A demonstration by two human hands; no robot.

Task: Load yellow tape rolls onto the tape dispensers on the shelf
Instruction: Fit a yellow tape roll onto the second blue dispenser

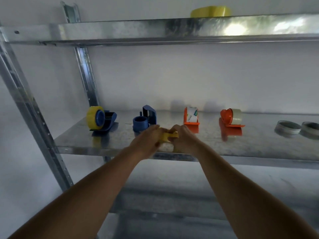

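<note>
A: Pinching yellow tape roll between both sets of fingers; left hand and right hand curl round it above the shelf edge.

B: Progress?

A: Far left of my fingers, one blue dispenser carries yellow. Empty blue dispenser just beyond my left knuckles, likely next. Two orange dispensers right hold pale rolls. Spare yellow rolls overhead. Nothing blocking.

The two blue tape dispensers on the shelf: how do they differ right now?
The left blue dispenser carries a yellow roll on its hub; the right blue dispenser has a bare hub. The left one lies side-on; the right one is angled differently, hub toward the camera. The right one sits just behind both hands, which hold a yellow tape roll. Both are blue plastic on the same shelf.
</note>
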